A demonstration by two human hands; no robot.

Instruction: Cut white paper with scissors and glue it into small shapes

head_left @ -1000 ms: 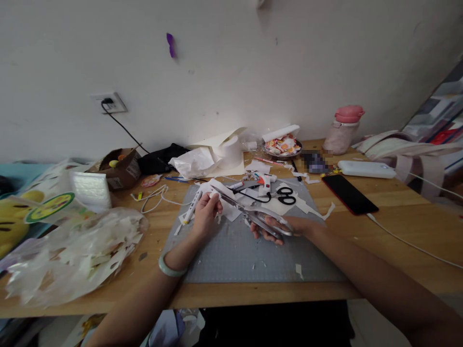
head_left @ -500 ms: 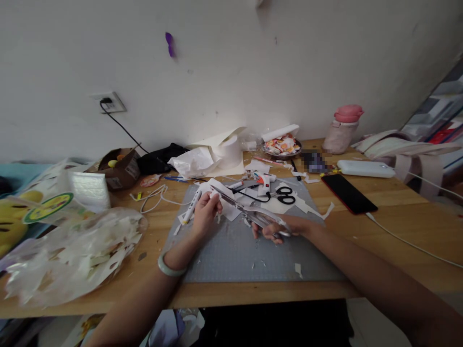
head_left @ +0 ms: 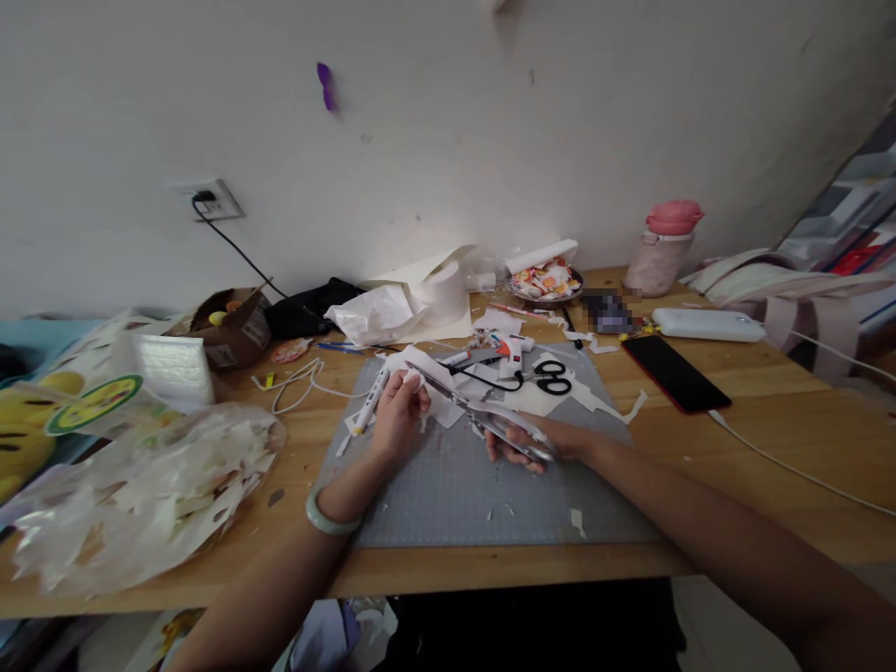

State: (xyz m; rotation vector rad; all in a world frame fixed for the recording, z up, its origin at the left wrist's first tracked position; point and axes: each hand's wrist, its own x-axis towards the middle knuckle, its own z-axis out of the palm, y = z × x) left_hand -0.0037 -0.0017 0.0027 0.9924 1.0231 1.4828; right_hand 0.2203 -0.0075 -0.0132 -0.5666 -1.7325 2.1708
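My left hand point(head_left: 400, 411) pinches white paper point(head_left: 428, 373); my right hand point(head_left: 533, 442) grips silver scissors point(head_left: 483, 411), blades into the paper, over grey mat point(head_left: 455, 495).

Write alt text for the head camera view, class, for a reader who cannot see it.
A person's right hand grips large metal scissors whose blades meet a piece of white paper pinched in the left hand, above a grey cutting mat. Black scissors, a glue gun and a phone lie on the cluttered wooden desk.
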